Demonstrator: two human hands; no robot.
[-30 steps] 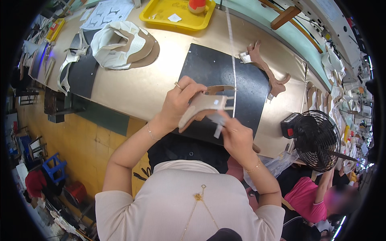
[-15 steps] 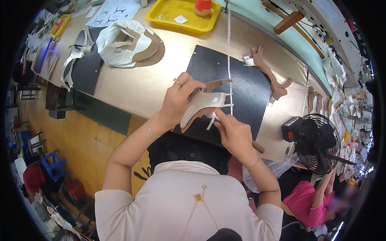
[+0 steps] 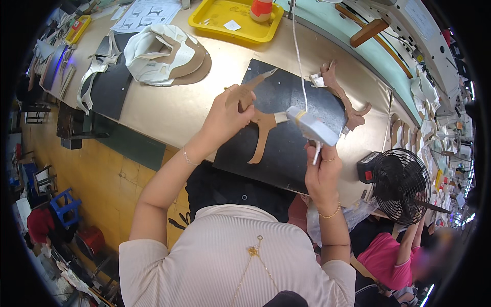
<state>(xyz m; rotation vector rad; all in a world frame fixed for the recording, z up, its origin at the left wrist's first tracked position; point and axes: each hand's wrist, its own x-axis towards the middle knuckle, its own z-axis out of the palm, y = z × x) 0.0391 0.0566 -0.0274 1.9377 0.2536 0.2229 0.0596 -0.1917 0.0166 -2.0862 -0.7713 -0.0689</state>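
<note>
My left hand (image 3: 231, 121) grips a tan shoe-upper piece (image 3: 263, 132) with curved arms and pale, narrow tips, above the black mat (image 3: 284, 158). On the right, my right hand (image 3: 323, 176) is closed on a pale grey, block-shaped device (image 3: 316, 126) with a yellow band round it. A white cord (image 3: 298, 51) runs from the top of the picture down to the device. A narrow white part (image 3: 317, 152) shows by my right fingers. The device's near end is close to a pale tip of the shoe piece; whether they touch I cannot tell.
Another brown shoe-upper piece (image 3: 338, 87) lies at the mat's right edge. A stack of white and tan shoe parts (image 3: 166, 56) is at the left. Behind are a yellow tray (image 3: 204, 31) and a printed sheet (image 3: 148, 13). A black fan (image 3: 401, 179) stands at the right, near a co-worker in pink.
My left hand has turned the shoe piece over, so its tan side shows and its arms spread. My right hand has moved right, away from the piece, and now holds the grey device, bending the cord.
</note>
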